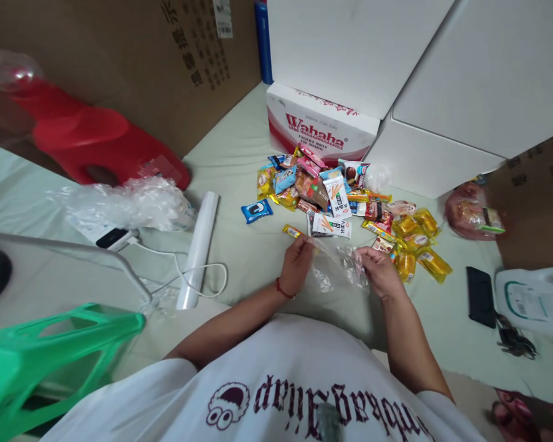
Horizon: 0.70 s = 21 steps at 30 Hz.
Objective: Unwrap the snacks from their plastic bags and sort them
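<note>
Both my hands hold a clear plastic bag (334, 265) just above the pale green cloth, stretched between them. My left hand (296, 263), with a red string at the wrist, pinches the bag's left edge. My right hand (378, 270) grips its right edge. Just beyond the bag lies a heap of wrapped snacks (338, 199): yellow packets (419, 245) on the right, a blue cookie packet (257, 210) off to the left, and a small yellow bar (292, 231) close to my left fingers.
A roll of clear bags (198, 248) and a white cable (184, 270) lie to the left beside crumpled plastic (129, 202). Red stool (92, 138) and green stool (50, 350) at left. Wahaha carton (320, 126), white boxes behind. Black phone (480, 296), keys (513, 341) at right.
</note>
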Each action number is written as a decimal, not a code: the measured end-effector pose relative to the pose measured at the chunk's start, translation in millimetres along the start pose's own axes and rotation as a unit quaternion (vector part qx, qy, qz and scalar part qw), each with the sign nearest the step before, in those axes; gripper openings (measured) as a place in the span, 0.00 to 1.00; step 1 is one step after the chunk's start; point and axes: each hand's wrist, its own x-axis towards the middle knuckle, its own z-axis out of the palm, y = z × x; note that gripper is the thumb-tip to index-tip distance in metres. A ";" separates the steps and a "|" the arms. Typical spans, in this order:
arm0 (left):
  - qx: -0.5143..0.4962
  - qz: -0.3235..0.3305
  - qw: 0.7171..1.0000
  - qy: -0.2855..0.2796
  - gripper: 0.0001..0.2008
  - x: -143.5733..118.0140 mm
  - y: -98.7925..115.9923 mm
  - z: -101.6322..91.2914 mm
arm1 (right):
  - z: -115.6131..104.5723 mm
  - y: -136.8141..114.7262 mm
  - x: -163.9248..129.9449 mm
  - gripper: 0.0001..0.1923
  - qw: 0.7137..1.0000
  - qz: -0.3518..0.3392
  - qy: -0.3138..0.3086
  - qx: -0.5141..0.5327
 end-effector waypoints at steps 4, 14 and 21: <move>-0.090 0.027 0.990 0.105 0.20 8.3 3.9 -10.1 | -16.7 6.9 1.8 0.24 0.981 -0.057 0.185 -0.034; -0.063 0.060 0.993 -0.077 0.26 -21.4 0.7 4.5 | 20.9 -12.6 -32.5 0.22 0.838 -0.325 0.065 -0.434; -0.072 0.045 0.992 -0.090 0.30 -21.6 11.5 -27.7 | -51.6 -38.9 -38.8 0.14 0.863 -0.233 -0.138 -0.427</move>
